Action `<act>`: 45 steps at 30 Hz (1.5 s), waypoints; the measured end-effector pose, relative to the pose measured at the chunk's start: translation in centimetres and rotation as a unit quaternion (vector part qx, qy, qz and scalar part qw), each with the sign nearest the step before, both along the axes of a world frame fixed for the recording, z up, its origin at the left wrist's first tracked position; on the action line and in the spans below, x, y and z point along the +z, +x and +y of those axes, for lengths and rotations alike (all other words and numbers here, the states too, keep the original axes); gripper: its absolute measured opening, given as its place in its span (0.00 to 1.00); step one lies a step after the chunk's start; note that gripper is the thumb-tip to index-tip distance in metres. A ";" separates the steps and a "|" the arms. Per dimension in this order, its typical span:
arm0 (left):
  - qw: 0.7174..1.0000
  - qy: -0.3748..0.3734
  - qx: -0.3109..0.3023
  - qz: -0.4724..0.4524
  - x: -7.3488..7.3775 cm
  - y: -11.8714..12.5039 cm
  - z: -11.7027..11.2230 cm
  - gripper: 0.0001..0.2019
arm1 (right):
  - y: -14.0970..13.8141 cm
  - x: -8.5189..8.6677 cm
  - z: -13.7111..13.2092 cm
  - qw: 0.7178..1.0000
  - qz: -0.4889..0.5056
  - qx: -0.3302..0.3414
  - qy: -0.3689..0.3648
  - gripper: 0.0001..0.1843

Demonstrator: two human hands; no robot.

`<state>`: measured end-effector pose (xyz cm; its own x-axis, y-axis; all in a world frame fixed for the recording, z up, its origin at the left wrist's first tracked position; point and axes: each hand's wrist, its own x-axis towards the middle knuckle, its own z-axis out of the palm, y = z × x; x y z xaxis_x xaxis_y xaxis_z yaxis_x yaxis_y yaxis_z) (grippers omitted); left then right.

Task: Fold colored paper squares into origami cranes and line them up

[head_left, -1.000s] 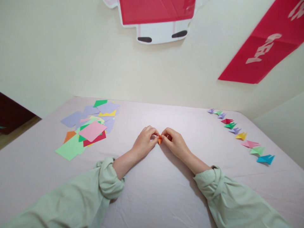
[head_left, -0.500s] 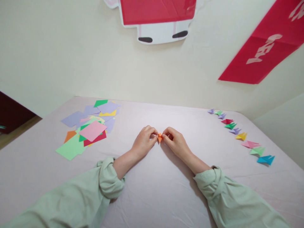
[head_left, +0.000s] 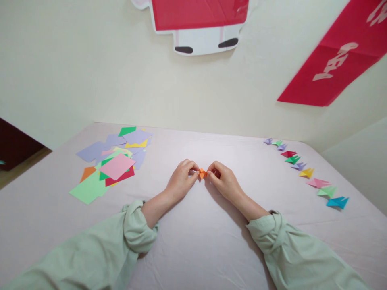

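Observation:
A small folded orange paper piece sits between my two hands at the middle of the pale pink table. My left hand pinches its left side with curled fingers. My right hand pinches its right side the same way. Both wrists rest on the table, and both arms wear light green sleeves with rolled cuffs.
A loose pile of coloured paper squares lies at the left. A curved row of several small folded paper figures runs along the right side. The cream wall behind carries a red banner and a red-and-white cut-out.
The orange piece has been turned and pulled slightly, now showing a wider shape between the fingertips. Both hands have shifted a little away from me.

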<state>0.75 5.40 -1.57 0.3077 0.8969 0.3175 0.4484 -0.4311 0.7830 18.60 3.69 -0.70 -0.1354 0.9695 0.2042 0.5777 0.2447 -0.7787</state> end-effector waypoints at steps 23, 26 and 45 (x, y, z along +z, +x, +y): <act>1.000 0.004 -0.006 0.004 -0.2 0.1 0.1 0.05 | -0.1 -0.4 0.0 0.999 -0.036 0.014 0.012 0.03; 1.000 0.009 -0.012 0.016 -0.2 0.1 0.1 0.05 | 0.0 -0.4 0.0 0.999 -0.028 0.021 0.011 0.04; 0.999 0.006 -0.006 0.034 -0.1 0.3 0.0 0.05 | -0.5 0.0 0.0 0.995 -0.092 0.032 0.022 0.03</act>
<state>1.07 5.43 -1.70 0.3398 0.8890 0.3069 0.4956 -0.4466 0.7449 18.10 3.72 -0.75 -0.2360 0.9484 0.2120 0.6922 0.3171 -0.6483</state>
